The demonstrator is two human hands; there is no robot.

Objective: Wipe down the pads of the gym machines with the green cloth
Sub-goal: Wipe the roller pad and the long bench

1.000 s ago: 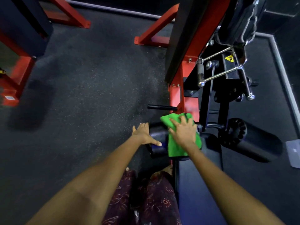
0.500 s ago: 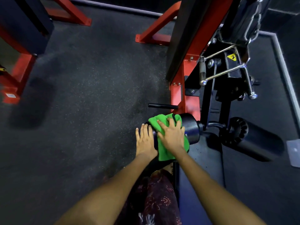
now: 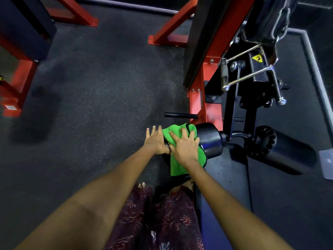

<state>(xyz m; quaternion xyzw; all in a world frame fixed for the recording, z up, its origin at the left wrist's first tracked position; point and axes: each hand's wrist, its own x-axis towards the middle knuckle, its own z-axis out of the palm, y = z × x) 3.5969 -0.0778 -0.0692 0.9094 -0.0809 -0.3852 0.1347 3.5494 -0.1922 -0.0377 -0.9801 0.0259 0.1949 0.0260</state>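
The right hand (image 3: 184, 147) presses spread fingers on the green cloth (image 3: 177, 159) over the roller pad (image 3: 209, 139), whose long axis runs rightward; left hand (image 3: 155, 141) flat beside it

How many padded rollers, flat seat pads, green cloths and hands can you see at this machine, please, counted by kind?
Padded rollers: 2, the left roller under the cloth and the right roller
Flat seat pads: 1, the seat pad
Green cloths: 1, the green cloth
Hands: 2, the left hand and the right hand
Total: 6
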